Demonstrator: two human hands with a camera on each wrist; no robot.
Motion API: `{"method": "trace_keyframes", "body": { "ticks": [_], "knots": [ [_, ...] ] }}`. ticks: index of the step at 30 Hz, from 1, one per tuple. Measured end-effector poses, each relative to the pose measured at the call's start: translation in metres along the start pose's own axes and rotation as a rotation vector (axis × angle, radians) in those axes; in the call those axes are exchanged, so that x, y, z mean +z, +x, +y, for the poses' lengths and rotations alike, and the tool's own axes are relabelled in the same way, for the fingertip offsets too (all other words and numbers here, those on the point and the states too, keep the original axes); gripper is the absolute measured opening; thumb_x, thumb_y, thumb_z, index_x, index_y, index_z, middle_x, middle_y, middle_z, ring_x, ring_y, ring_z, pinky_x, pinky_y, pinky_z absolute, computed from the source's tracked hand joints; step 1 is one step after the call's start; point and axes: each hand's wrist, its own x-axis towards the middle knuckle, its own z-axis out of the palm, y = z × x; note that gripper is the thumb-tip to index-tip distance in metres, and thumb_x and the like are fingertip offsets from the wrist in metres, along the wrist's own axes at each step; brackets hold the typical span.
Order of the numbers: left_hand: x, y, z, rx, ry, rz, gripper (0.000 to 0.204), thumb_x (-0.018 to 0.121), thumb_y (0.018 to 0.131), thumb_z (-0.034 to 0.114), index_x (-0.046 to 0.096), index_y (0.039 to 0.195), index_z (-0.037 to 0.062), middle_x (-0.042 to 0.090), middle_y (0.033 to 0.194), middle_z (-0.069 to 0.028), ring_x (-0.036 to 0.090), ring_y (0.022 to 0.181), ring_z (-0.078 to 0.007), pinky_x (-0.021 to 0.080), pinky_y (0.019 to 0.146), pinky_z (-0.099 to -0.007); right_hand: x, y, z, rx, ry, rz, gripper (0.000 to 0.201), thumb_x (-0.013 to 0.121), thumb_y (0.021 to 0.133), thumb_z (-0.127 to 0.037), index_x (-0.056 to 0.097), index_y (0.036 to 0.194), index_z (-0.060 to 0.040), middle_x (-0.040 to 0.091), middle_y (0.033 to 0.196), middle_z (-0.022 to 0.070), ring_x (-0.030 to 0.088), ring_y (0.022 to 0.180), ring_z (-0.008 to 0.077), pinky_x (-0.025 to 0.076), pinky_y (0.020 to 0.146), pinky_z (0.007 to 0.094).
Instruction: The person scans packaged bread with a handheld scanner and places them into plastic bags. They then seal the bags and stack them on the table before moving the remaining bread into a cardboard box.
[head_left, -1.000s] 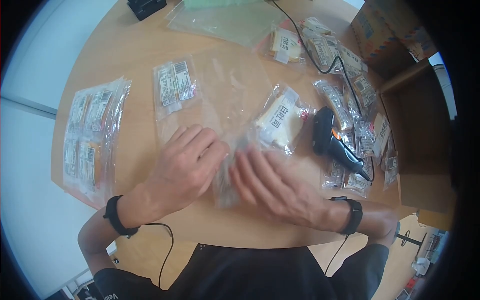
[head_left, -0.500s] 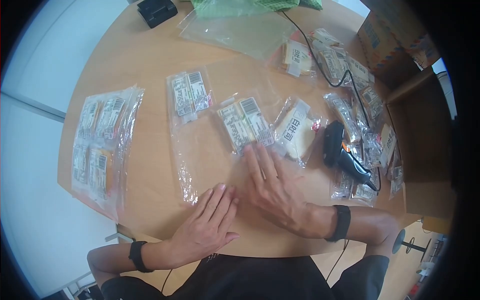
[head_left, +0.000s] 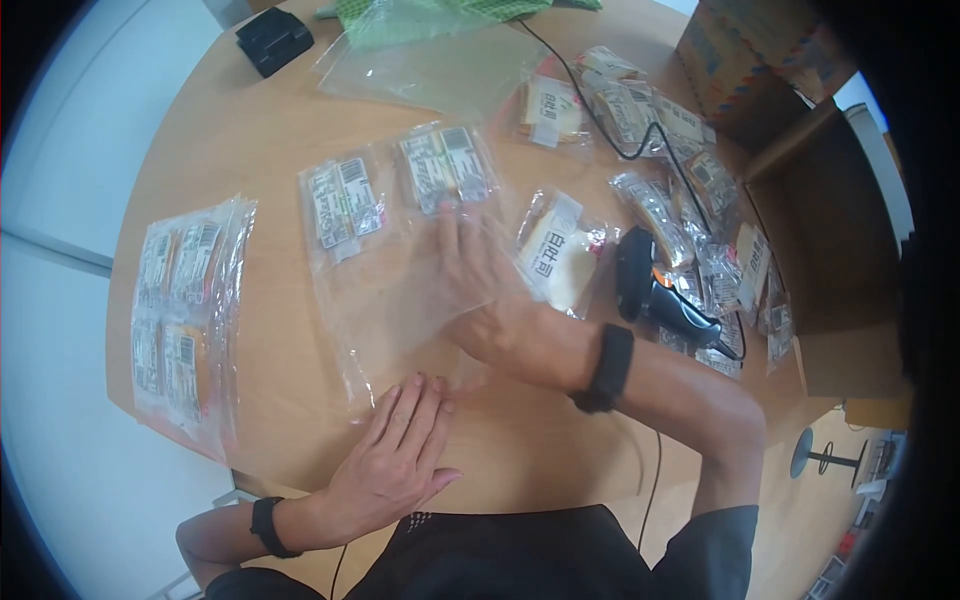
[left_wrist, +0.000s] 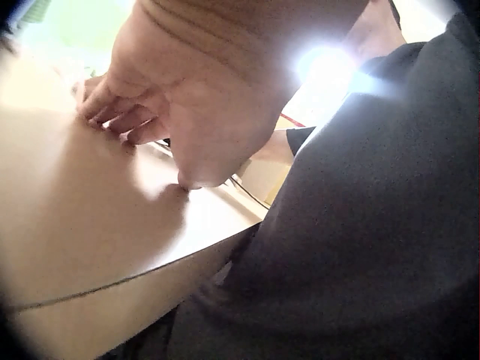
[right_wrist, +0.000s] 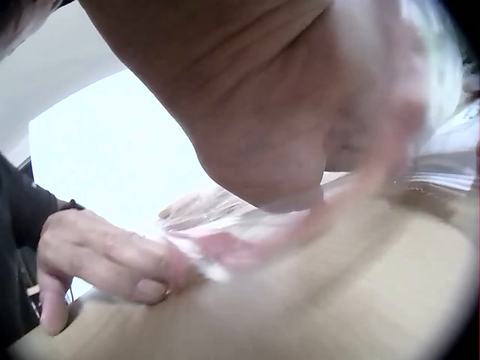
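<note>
A large clear plastic bag (head_left: 385,300) lies flat on the table, with two labelled bread packets in its far part: a left packet (head_left: 346,202) and a right packet (head_left: 446,165). My right hand (head_left: 480,275) reaches into the bag, its straight fingertips at the near edge of the right packet. The clear film covers these fingers. My left hand (head_left: 400,455) lies with extended fingers near the bag's close edge, fingertips at the film. In the left wrist view the left hand (left_wrist: 157,90) rests its fingertips on the tabletop.
One bread packet (head_left: 565,250) lies right of the bag, beside a black barcode scanner (head_left: 665,295) with a cable. More packets (head_left: 690,200) sit near an open cardboard box (head_left: 840,270). A filled bag (head_left: 185,320) lies at left, clear bags (head_left: 425,65) at the back.
My right hand first went to a bread packet, then pushed it away from me inside the bag to beside the left packet. The left hand came down onto the bag's near edge.
</note>
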Motion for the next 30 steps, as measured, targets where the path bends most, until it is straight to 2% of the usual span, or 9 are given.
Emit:
{"method": "trace_keyframes", "body": {
  "ticks": [5,8,10,12,14,18,25,29,30],
  "knots": [
    [-0.004,0.003,-0.001,0.007,-0.036,-0.006,0.084,0.071,0.094,0.048,0.051,0.142,-0.0174,0.046,0.152,-0.0371,0.042,0.146,-0.0526,0.036,0.122,-0.0567,-0.017,-0.027,-0.006,-0.131,0.178,0.05,0.049,0.065,0.084,-0.023,0.069,0.122,0.0096,0.055,0.145,0.0362,0.056,0.133,0.0479,0.04,0.115,0.0566],
    [-0.02,0.013,-0.004,0.082,0.062,0.134,0.038,0.075,0.093,0.035,0.07,0.106,0.0006,0.063,0.125,-0.0263,0.062,0.124,-0.0433,0.052,0.103,-0.0489,-0.079,-0.095,-0.028,-0.325,0.289,-0.065,0.046,0.067,0.079,-0.023,0.072,0.115,0.0058,0.063,0.137,0.0288,0.065,0.124,0.0386,0.056,0.098,0.0428],
    [-0.031,0.022,-0.004,0.139,0.031,0.267,0.031,0.077,0.092,0.03,0.071,0.103,0.0021,0.065,0.119,-0.0224,0.065,0.116,-0.0394,0.055,0.096,-0.0454,-0.119,-0.126,0.0,-0.33,0.46,0.042,0.031,0.065,0.079,-0.021,0.073,0.101,-0.0001,0.071,0.107,0.016,0.069,0.105,0.0292,0.056,0.079,0.0331],
    [-0.056,0.048,-0.006,0.229,-0.062,0.536,0.021,0.077,0.09,0.02,0.068,0.096,0.0016,0.068,0.104,-0.0132,0.069,0.093,-0.0292,0.059,0.077,-0.0361,-0.129,-0.142,0.036,-0.163,0.235,0.219,0.037,0.067,0.076,-0.02,0.072,0.107,0.0003,0.07,0.106,0.0141,0.069,0.1,0.0253,0.056,0.08,0.0339],
    [-0.071,0.092,-0.013,0.226,-0.18,0.643,0.03,0.077,0.087,0.01,0.07,0.112,-0.0037,0.066,0.116,-0.0218,0.07,0.097,-0.0365,0.059,0.081,-0.0427,-0.121,-0.153,0.071,0.082,0.194,0.177,0.062,0.072,0.076,-0.008,0.064,0.136,0.0015,0.067,0.123,0.0161,0.067,0.105,0.0294,0.055,0.082,0.0384],
    [-0.086,0.199,-0.065,0.223,-0.066,0.403,0.041,0.078,0.087,0.006,0.064,0.124,-0.0034,0.062,0.134,-0.0216,0.057,0.129,-0.0393,0.049,0.107,-0.0467,-0.104,-0.162,0.098,0.245,0.121,0.055,0.068,0.071,0.08,-0.002,0.055,0.146,0.002,0.062,0.136,0.0162,0.064,0.111,0.0326,0.053,0.086,0.0389],
    [-0.066,0.313,-0.078,0.2,-0.108,-0.192,0.039,0.079,0.087,0.008,0.063,0.122,-0.0024,0.066,0.116,-0.0198,0.061,0.118,-0.0398,0.051,0.099,-0.0461,-0.062,-0.17,0.116,0.339,0.254,0.046,0.088,0.07,0.079,0.003,0.037,0.161,0.0004,0.06,0.136,0.0174,0.061,0.112,0.0353,0.053,0.094,0.0432],
    [-0.08,0.323,-0.078,0.209,-0.103,-0.254,0.029,0.075,0.089,0.005,0.064,0.115,-0.0042,0.07,0.106,-0.021,0.065,0.11,-0.0405,0.053,0.093,-0.047,-0.075,-0.173,0.124,0.424,0.459,0.098,0.096,0.073,0.076,0.0,0.033,0.164,-0.0018,0.062,0.12,0.0177,0.06,0.103,0.0363,0.054,0.089,0.0457],
    [-0.084,0.318,-0.08,0.19,-0.114,-0.11,0.022,0.071,0.093,0.005,0.065,0.112,-0.0041,0.071,0.102,-0.02,0.066,0.109,-0.0387,0.054,0.092,-0.0466,-0.082,-0.175,0.128,0.434,0.457,0.145,0.102,0.077,0.072,-0.001,0.033,0.164,-0.0029,0.064,0.118,0.0194,0.064,0.102,0.038,0.056,0.089,0.0465]
  ]
}}
